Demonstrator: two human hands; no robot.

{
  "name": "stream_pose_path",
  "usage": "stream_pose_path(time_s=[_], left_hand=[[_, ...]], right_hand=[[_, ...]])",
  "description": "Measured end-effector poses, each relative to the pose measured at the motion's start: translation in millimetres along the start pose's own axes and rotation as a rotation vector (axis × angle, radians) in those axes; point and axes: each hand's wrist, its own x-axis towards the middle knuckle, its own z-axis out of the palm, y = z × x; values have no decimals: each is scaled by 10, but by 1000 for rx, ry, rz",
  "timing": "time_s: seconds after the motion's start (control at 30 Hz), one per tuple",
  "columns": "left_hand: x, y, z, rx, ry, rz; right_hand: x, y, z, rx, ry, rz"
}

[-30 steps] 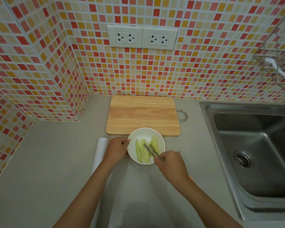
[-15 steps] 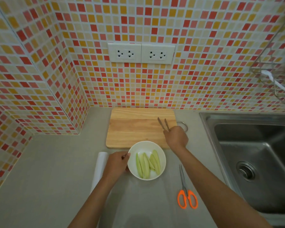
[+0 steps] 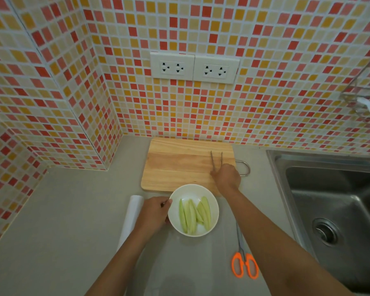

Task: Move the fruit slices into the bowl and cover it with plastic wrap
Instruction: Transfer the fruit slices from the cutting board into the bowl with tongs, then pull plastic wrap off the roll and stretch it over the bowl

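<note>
Bowl [image 3: 173,214] first, since that's what it's all about: it's parked on the counter [image 3: 51,221] right against the near edge of the board [image 3: 179,165], probably so the slices only had a short hop. Going by size, though:

Sink [image 3: 333,210] is off to the right, well apart, not involved. The board looks bare of fruit, so the moving part seems done, and only the covering is left.

Roll [image 3: 131,218] of wrap is laid just left of the bowl, and a sheet looks to be already pulled out across the counter in front, though it's hard to be sure, being clear film.

Left hand [image 3: 155,214] is curled on the bowl's left rim, presumably so it's kept from sliding.

Slices [image 3: 193,214] are all inside, pale green, lined up lengthwise.

Scissors [image 3: 245,261] are left to the right of the bowl, within reach, likely for cutting the wrap.

Right hand [image 3: 225,177] is out over the board's right end, gripping tongs [image 3: 216,160], tips resting apart on the wood. Looks like they're being set down there to free the hand for the wrap.
</note>
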Motion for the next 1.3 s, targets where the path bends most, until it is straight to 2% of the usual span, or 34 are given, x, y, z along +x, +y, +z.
stream_pose_path(time_s=[0.23,0.5,0.6,0.9,1.3], left_hand=[[2,13,7,-19,4,2],[-2,-14,19,-21,12,-2],[15,-5,17,7,12,-4],[-249,7,6,39,-7,65],[-690,-152,40,83,0,66]], right_hand=[[-248,295,-104,223,2,-49],[-955,819,151,519,-260,-132],[-1052,794,204,625,-239,-126],[-1359,855,208,653,-180,-137],[-1845,976,218,677,-244,-58]])
